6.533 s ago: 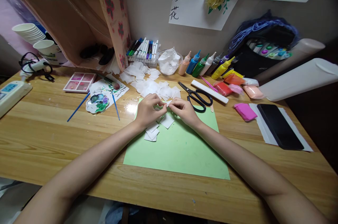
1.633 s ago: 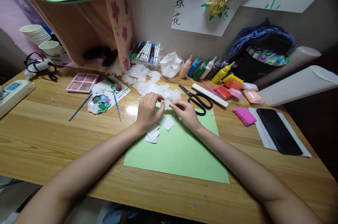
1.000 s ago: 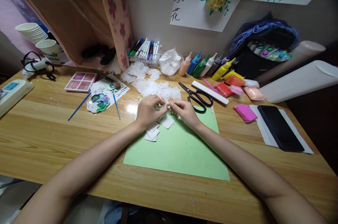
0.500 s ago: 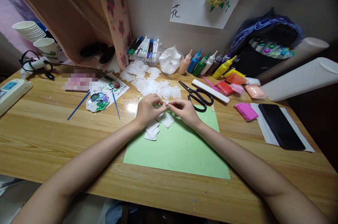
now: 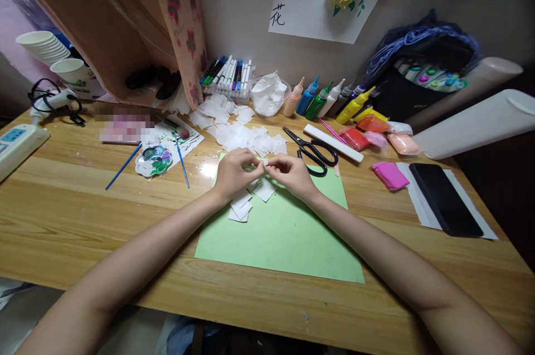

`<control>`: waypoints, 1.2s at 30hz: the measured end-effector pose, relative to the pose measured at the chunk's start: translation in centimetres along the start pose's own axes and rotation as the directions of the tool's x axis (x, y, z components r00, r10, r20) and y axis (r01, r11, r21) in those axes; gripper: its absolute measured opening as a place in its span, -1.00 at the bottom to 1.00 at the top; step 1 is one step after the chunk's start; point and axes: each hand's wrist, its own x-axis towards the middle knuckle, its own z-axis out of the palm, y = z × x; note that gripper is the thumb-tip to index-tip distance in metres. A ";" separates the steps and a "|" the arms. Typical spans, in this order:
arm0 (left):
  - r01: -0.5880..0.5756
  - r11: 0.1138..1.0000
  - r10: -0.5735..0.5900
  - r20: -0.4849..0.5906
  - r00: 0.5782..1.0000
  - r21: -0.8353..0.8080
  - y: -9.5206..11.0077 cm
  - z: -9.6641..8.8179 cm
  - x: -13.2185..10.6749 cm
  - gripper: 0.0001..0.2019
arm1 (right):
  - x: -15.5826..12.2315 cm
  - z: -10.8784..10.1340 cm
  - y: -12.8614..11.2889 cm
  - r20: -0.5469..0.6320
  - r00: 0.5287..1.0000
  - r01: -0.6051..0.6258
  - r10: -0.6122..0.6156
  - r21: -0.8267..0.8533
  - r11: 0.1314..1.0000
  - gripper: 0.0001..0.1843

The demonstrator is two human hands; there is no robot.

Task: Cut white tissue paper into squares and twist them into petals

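My left hand (image 5: 237, 174) and my right hand (image 5: 291, 175) meet over the far part of a green sheet (image 5: 284, 243). Both pinch a small white piece of paper (image 5: 265, 163) between thumb and fingertips; the fingers hide most of it. Several white paper squares (image 5: 241, 210) lie on the sheet just below my hands. Behind my fingers spreads a loose heap of white paper pieces (image 5: 238, 137) on the wooden table. Black-handled scissors (image 5: 311, 151) rest to the right of my right hand, partly on the sheet.
A clear bowl of white paper (image 5: 271, 100), markers (image 5: 229, 76) and paint bottles (image 5: 321, 101) line the wall. At left are a paint palette (image 5: 154, 161) and a brush (image 5: 183, 163). A white bar (image 5: 333, 144), clay packs (image 5: 354, 139) and a phone (image 5: 445, 199) lie at right.
Both hands stay in nearly the same place. A little more of the white paper shows between the fingertips now. The view has shifted very slightly.
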 end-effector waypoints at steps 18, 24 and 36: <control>-0.084 0.996 0.081 0.088 0.993 0.036 0.1 0.0 -0.1 -0.86 | 0.1 -0.3 -0.4 0.022 1.000 -0.018 0.017 0.044 0.999 -0.78; -0.109 0.984 0.104 0.040 0.994 0.138 0.1 0.2 -0.3 -0.87 | 0.0 -0.2 -0.2 0.036 0.999 0.016 -0.017 0.037 0.999 -0.81; -0.139 0.958 0.148 -0.017 0.989 0.251 0.7 -0.1 -0.5 -0.89 | 0.1 -0.2 -0.6 0.033 0.999 -0.005 0.004 0.029 1.000 -0.76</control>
